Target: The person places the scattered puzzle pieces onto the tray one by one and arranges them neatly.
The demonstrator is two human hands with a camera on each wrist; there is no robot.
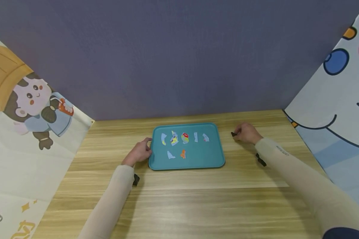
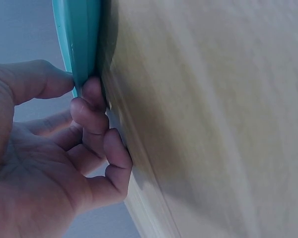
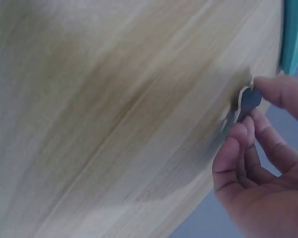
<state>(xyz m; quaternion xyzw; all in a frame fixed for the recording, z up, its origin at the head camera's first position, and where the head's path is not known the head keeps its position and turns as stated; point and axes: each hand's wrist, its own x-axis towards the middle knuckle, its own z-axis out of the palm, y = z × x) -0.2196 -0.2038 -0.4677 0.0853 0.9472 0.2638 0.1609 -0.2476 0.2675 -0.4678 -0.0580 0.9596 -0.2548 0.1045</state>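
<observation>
My left hand (image 1: pixel 139 151) is at the left edge of a teal tray (image 1: pixel 201 157). In the left wrist view its thumb and fingertips pinch the tray rim (image 2: pixel 79 34). To the tray's right, my right hand (image 1: pixel 247 133) pinches a small dark flat piece (image 3: pixel 250 99) with a pale edge, close over the wood tabletop. Several irregular picture pieces lie apart on the tray: an upper row with a red-and-yellow piece (image 1: pixel 184 138) and a yellow-grey piece (image 1: pixel 174 138), and below it a pale piece (image 1: pixel 171 155) and an orange piece (image 1: pixel 183 154).
The wooden table (image 1: pixel 182 205) reaches back to a plain grey-blue wall (image 1: pixel 179 59). Printed cloths flank it, with a cartoon figure (image 1: pixel 33 96) on the left and a blue spot (image 1: pixel 336 62) on the right. A dark band (image 1: pixel 260 160) shows at my right wrist.
</observation>
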